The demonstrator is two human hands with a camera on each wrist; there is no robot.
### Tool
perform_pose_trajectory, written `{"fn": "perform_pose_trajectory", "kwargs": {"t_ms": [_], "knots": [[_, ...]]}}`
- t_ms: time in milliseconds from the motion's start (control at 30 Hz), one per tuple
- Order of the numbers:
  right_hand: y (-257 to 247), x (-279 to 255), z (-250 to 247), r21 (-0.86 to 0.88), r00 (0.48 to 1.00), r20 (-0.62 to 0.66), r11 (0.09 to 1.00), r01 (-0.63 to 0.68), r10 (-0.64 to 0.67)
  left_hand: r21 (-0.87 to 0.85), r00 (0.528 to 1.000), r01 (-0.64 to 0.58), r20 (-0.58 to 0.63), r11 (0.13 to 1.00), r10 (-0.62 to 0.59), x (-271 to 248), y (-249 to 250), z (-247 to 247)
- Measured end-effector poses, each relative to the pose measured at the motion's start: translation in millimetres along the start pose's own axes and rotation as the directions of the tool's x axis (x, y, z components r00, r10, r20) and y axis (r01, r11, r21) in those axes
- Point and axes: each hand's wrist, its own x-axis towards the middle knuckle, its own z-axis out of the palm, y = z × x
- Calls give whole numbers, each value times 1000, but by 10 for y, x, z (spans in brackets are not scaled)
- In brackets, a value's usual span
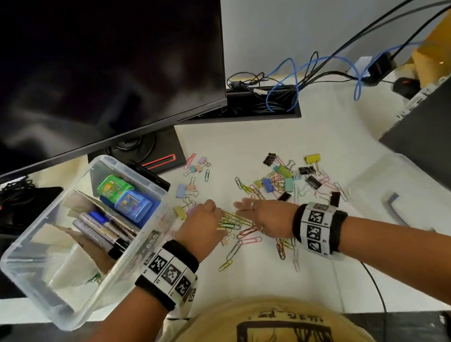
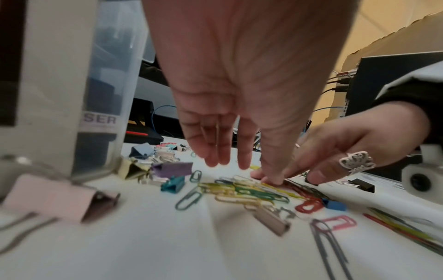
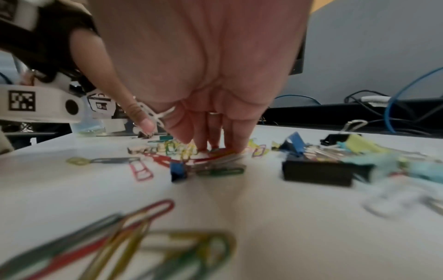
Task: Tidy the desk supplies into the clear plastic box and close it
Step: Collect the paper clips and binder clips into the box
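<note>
Scooping was clearly the plan: both hands sat on the tabletop (image 1: 258, 291) with a little heap of paper clips (image 1: 233, 221) lying between them. The left hand (image 1: 201, 228) had straight, released fingers, thumb tip pressing the clips; the right hand (image 1: 264, 216) was also flat and unclenched, fingertips on the heap. The clear plastic box (image 1: 149, 190) (lid off, markers already inside) stood just left of the left hand, so that hand was nearer. Binder clips (image 1: 285, 178) lay scattered beyond. Blur in both wrist views made it hard to tell exactly which clips were touched.
</note>
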Motion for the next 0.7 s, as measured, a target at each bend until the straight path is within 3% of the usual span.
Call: {"fn": "perform_pose_trajectory", "kwargs": {"t_ms": [67, 167, 200, 333, 533, 700], "knots": [[18, -166, 57, 79, 996, -91, 997, 14, -7, -102, 999, 40, -20, 994, -43, -79, 59, 25], [65, -343, 135, 179, 925, -367, 983, -35, 99, -128, 994, 112, 36, 985, -108, -132, 130, 122], [65, -381, 157, 198, 913, -386, 978, -59, 134, -136, 991, 132, 42, 982, -128, -134, 143, 149], [3, -373, 245, 244, 942, -271, 961, -131, 197, -169, 983, 182, 26, 969, -180, -172, 138, 195], [-28, -279, 332, 265, 934, -267, 950, -165, 237, -144, 975, 221, -2, 965, -224, -346, 24, 209], [-4, -286, 386, 288, 934, -264, 944, -162, 241, -236, 957, 149, -212, 960, -200, -232, 147, 13]]}}
